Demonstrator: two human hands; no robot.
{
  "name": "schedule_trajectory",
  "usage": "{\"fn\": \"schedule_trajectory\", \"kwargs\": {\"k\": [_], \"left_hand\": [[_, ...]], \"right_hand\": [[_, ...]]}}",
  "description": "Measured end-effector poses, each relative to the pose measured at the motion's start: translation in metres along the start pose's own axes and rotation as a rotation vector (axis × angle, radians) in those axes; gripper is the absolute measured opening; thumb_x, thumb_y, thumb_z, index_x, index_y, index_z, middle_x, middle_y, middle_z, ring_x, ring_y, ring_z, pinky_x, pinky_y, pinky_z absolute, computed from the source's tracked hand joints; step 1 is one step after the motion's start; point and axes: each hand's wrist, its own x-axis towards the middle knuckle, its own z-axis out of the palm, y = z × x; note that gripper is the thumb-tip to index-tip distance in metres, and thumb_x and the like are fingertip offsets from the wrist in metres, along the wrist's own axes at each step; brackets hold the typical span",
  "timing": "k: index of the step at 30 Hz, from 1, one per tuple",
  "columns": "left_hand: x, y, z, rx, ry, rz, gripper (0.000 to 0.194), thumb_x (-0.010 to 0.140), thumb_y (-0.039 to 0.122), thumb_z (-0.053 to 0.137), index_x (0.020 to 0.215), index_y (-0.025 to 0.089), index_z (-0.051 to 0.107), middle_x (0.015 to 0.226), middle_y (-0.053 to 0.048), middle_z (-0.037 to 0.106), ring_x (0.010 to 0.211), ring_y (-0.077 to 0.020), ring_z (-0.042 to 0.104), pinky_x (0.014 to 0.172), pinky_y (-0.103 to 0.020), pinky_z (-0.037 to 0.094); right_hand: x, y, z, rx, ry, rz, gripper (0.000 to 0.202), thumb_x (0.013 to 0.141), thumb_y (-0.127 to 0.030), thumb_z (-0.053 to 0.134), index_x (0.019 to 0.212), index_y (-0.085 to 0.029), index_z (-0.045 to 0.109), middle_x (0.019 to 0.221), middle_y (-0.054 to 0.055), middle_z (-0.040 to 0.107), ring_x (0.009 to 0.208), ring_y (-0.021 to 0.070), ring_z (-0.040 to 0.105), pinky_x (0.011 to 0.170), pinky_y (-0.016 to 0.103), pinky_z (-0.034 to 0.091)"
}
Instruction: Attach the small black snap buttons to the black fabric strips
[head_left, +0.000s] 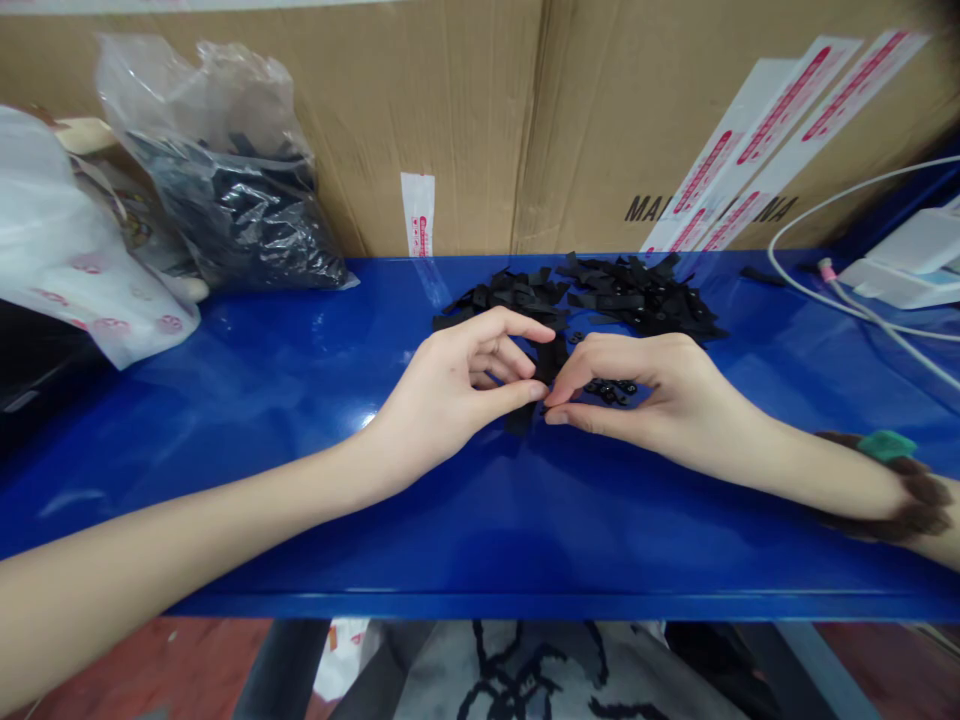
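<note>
Over the middle of the blue table (pixel 465 540), my two hands meet at the fingertips. My left hand (pixel 469 375) has its thumb and fingers closed on a black fabric strip (pixel 551 358). My right hand (pixel 645 395) pinches with thumb and index finger at the strip's near end; what lies between those tips is too small to make out. Behind the hands are two piles of black strips, one at the left (pixel 517 290) and one at the right (pixel 645 292). Small black rings or hooks (pixel 611 390) lie beside my right fingers, partly hidden by them.
A clear plastic bag of black pieces (pixel 247 200) stands at the back left, near a white printed bag (pixel 97 260). A large cardboard box (pixel 450 110) rises along the back edge. White cables (pixel 862 305) and a white device (pixel 911 260) are at the right.
</note>
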Motion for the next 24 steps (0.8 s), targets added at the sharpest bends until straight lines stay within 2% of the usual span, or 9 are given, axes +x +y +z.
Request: {"fn": "schedule_trajectory", "kwargs": {"k": [4, 11, 19, 24], "left_hand": [[0.0003, 0.0017, -0.001, -0.012, -0.022, -0.047, 0.021, 0.076, 0.015, 0.07, 0.096, 0.014, 0.065, 0.073, 0.001, 0.069, 0.068, -0.0098, 0.068, 0.067, -0.02, 0.055], [0.0014, 0.003, -0.002, -0.08, -0.028, -0.052, 0.02, 0.077, 0.014, 0.069, 0.097, 0.014, 0.064, 0.077, 0.001, 0.072, 0.071, -0.0104, 0.07, 0.072, -0.02, 0.057], [0.0003, 0.0041, -0.0006, -0.078, -0.02, -0.035, 0.022, 0.076, 0.012, 0.068, 0.098, 0.014, 0.064, 0.078, 0.0, 0.069, 0.07, -0.0088, 0.067, 0.069, -0.019, 0.056], [-0.0006, 0.0029, 0.0001, -0.053, -0.031, -0.013, 0.02, 0.078, 0.013, 0.067, 0.097, 0.014, 0.064, 0.083, -0.001, 0.069, 0.075, -0.0091, 0.067, 0.073, -0.02, 0.057]], "right_hand": [[-0.0004, 0.0003, 0.0008, -0.03, 0.015, 0.016, 0.006, 0.084, -0.028, 0.066, 0.083, -0.022, 0.067, 0.08, -0.002, 0.07, 0.078, 0.0127, 0.064, 0.072, 0.026, 0.048], [0.0006, 0.0003, 0.0015, -0.04, 0.064, 0.082, 0.008, 0.084, -0.028, 0.066, 0.079, -0.021, 0.065, 0.078, -0.001, 0.067, 0.072, 0.0117, 0.062, 0.068, 0.025, 0.048], [-0.0026, -0.0013, 0.0012, -0.182, 0.127, 0.029, 0.007, 0.086, -0.025, 0.06, 0.081, -0.021, 0.063, 0.08, -0.001, 0.067, 0.075, 0.0131, 0.06, 0.07, 0.027, 0.046], [-0.0023, 0.0007, 0.0016, -0.232, 0.128, 0.023, 0.007, 0.086, -0.025, 0.061, 0.08, -0.021, 0.061, 0.08, 0.0, 0.067, 0.074, 0.0138, 0.06, 0.068, 0.027, 0.046]]}}
